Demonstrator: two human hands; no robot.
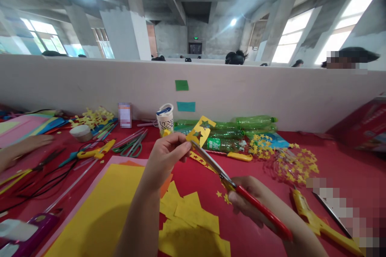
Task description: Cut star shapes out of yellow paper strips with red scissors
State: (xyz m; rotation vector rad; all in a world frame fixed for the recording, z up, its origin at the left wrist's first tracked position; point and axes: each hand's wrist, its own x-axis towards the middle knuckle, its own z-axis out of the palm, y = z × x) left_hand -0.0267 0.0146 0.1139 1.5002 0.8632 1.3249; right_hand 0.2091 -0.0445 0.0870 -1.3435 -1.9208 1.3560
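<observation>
My left hand [171, 152] pinches a yellow paper strip [205, 125] with star-shaped holes in it, raised above the red table. Red-handled scissors [262, 212] are in my right hand [249, 196], their blades pointing up and left with the tips at the paper beside my left fingertips. Another strip with star cut-outs [201, 160] hangs or lies just below. Small yellow stars [224, 196] rest on the table near my right hand. Cut yellow paper pieces [189, 212] lie in a loose pile beneath my hands, beside large yellow sheets [111, 204].
Green bottles [226, 131] and a white cup [165, 120] stand or lie along the partition [120, 84]. Star heaps [297, 164] and a yellow glue gun [310, 212] are at right. Scissors [132, 146], another glue gun [96, 151] and another person's hand [30, 144] are at left.
</observation>
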